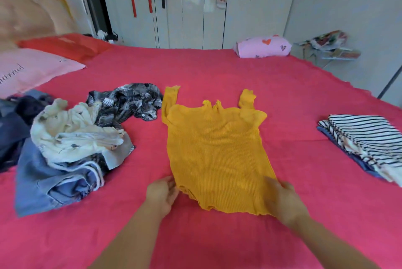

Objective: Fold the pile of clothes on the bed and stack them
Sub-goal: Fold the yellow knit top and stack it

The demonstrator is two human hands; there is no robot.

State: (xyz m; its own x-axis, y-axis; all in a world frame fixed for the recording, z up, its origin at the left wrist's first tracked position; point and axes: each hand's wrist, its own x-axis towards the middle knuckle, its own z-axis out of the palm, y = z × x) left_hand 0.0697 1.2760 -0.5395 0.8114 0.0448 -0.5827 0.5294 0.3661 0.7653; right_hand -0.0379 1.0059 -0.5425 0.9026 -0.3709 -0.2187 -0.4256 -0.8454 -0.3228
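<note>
A yellow ribbed top (215, 144) lies spread flat on the red bedspread (217, 68), neck away from me, its sleeves bent inward at the shoulders. My left hand (162, 194) pinches the hem at its lower left corner. My right hand (282, 201) grips the hem at the lower right corner. To the left sits the unfolded pile: a cream garment (74, 131), a black-and-white plaid shirt (128, 101) and blue denim (50, 181). At the right edge rests a folded stack topped by a black-and-white striped piece (365, 138).
Pink pillow (32, 70) and red pillow (65, 44) lie at the back left. A pink heart-print bundle (263, 47) sits at the far edge. Dark clothing (13, 125) lies at the far left. White wardrobe doors (195, 3) stand behind the bed.
</note>
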